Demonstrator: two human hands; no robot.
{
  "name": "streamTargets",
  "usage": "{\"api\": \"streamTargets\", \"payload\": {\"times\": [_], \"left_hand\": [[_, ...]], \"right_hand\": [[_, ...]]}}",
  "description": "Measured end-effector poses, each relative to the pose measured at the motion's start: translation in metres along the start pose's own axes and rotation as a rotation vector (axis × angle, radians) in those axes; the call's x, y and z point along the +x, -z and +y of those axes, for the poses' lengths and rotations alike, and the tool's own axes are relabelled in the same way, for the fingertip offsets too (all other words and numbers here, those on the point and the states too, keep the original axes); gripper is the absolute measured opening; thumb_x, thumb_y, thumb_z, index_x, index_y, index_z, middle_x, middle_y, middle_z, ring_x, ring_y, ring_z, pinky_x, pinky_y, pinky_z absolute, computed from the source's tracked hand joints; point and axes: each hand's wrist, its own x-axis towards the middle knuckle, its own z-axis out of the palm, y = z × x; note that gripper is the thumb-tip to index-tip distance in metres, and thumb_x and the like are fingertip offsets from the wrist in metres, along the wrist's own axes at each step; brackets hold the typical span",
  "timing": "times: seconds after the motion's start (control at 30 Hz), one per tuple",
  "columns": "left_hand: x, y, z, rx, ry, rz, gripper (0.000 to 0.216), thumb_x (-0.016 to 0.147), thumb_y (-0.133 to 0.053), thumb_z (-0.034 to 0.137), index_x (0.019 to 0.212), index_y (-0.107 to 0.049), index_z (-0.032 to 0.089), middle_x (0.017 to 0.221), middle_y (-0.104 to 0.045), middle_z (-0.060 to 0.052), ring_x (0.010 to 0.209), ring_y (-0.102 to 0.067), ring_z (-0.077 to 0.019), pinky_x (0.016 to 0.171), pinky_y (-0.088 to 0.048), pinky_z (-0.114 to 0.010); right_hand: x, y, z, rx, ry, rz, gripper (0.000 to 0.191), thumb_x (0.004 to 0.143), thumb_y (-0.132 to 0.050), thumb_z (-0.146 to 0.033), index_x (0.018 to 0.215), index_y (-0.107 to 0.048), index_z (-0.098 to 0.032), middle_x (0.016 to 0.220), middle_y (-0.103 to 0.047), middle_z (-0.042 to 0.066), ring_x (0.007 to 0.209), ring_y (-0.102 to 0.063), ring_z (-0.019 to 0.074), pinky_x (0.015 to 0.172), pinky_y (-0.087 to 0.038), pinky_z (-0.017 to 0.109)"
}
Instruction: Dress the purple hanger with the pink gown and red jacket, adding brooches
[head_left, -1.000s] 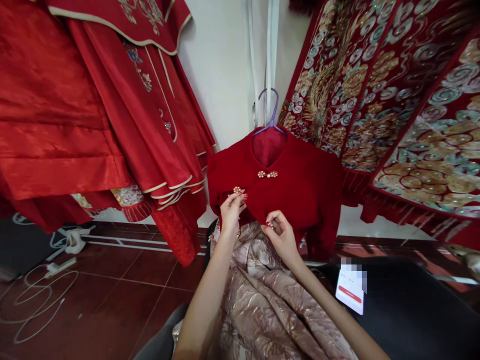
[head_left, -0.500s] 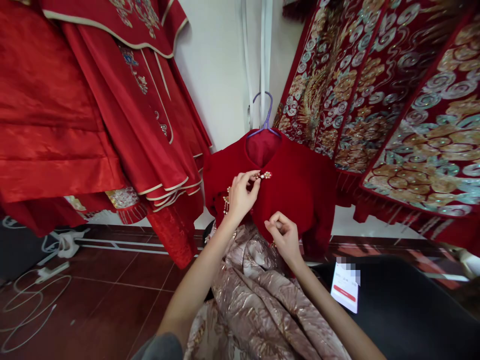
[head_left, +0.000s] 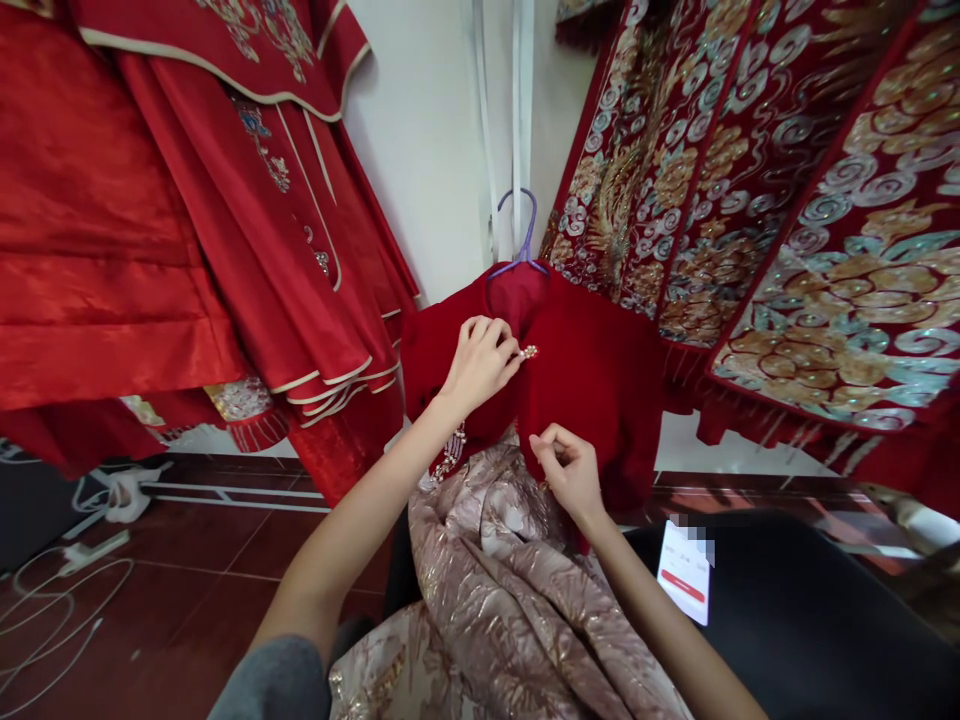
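A red velvet jacket (head_left: 592,370) hangs in front of me on a purple hanger (head_left: 525,235). On its upper front, below the neckline, sits a beaded clasp (head_left: 531,352). My left hand (head_left: 481,362) is closed at the left end of this clasp, thumb and fingers pinched on it and hiding part of it. Lower on the front, my right hand (head_left: 568,470) is curled closed by the jacket's edge; what its fingers hold is hidden. Strings of beads (head_left: 451,450) dangle below my left wrist. Shiny pinkish-brown brocade fabric (head_left: 495,580) lies bunched beneath both hands.
Red garments (head_left: 217,180) hang on the left, and embroidered red panels (head_left: 750,200) on the right. A lit phone (head_left: 684,575) lies on a black surface (head_left: 795,610). White cables (head_left: 67,600) coil on the tiled floor. A white pole (head_left: 523,100) stands behind the hanger.
My left hand has turned over the clasp, its fingers now covering more of it. The bead strings below the left wrist show lower down. My right hand stays nearly in place.
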Motion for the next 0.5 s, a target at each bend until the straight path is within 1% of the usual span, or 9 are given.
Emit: {"api": "streamTargets", "payload": {"times": [0.07, 0.13, 0.2, 0.27, 0.37, 0.5], "left_hand": [[0.000, -0.001, 0.001, -0.032, 0.032, 0.010, 0.018, 0.089, -0.054, 0.031, 0.094, -0.067, 0.019, 0.104, -0.055, -0.010, 0.105, -0.045, -0.0270, 0.098, -0.033, -0.046], [0.001, -0.002, 0.000, -0.071, 0.055, -0.012, 0.019, 0.088, -0.055, 0.032, 0.095, -0.067, 0.020, 0.106, -0.054, -0.010, 0.105, -0.044, -0.0265, 0.096, -0.036, -0.044], [0.002, -0.001, -0.003, -0.095, 0.046, -0.044, 0.019, 0.089, -0.054, 0.032, 0.095, -0.068, 0.021, 0.107, -0.055, -0.009, 0.105, -0.045, -0.0259, 0.096, -0.036, -0.044], [0.003, 0.000, -0.007, -0.115, 0.015, -0.068, 0.018, 0.089, -0.054, 0.032, 0.095, -0.068, 0.022, 0.108, -0.056, -0.008, 0.106, -0.046, -0.0252, 0.098, -0.034, -0.045], [0.006, 0.003, -0.010, -0.156, -0.027, -0.071, 0.013, 0.086, -0.059, 0.031, 0.089, -0.067, 0.022, 0.109, -0.060, -0.006, 0.107, -0.048, -0.0238, 0.107, -0.026, -0.048], [0.010, 0.004, -0.013, -0.159, -0.106, -0.050, 0.007, 0.083, -0.060, 0.028, 0.084, -0.065, 0.022, 0.101, -0.064, -0.003, 0.105, -0.051, -0.0217, 0.116, -0.012, -0.055]], "right_hand": [[0.001, 0.001, 0.001, -0.014, -0.006, 0.002, 0.040, 0.085, -0.059, -0.038, 0.056, -0.039, -0.020, 0.049, -0.029, -0.007, 0.046, -0.025, 0.0067, 0.047, -0.019, 0.022], [0.002, 0.002, 0.002, -0.018, -0.019, -0.026, 0.040, 0.085, -0.059, -0.039, 0.056, -0.040, -0.020, 0.048, -0.029, -0.008, 0.046, -0.025, 0.0064, 0.046, -0.019, 0.022], [0.003, 0.003, 0.004, -0.027, -0.028, -0.071, 0.039, 0.085, -0.060, -0.040, 0.057, -0.042, -0.019, 0.048, -0.031, -0.007, 0.046, -0.026, 0.0065, 0.046, -0.020, 0.022], [0.004, 0.003, 0.006, -0.041, -0.032, -0.076, 0.039, 0.085, -0.060, -0.041, 0.058, -0.043, -0.019, 0.050, -0.034, -0.007, 0.047, -0.027, 0.0069, 0.047, -0.022, 0.022], [0.005, 0.003, 0.011, -0.058, -0.039, -0.023, 0.039, 0.085, -0.059, -0.041, 0.058, -0.043, -0.019, 0.052, -0.036, -0.006, 0.049, -0.029, 0.0073, 0.049, -0.024, 0.022], [0.008, 0.006, 0.013, -0.095, -0.027, 0.035, 0.037, 0.085, -0.059, -0.039, 0.058, -0.044, -0.019, 0.053, -0.036, -0.006, 0.050, -0.032, 0.0078, 0.050, -0.027, 0.022]]}}
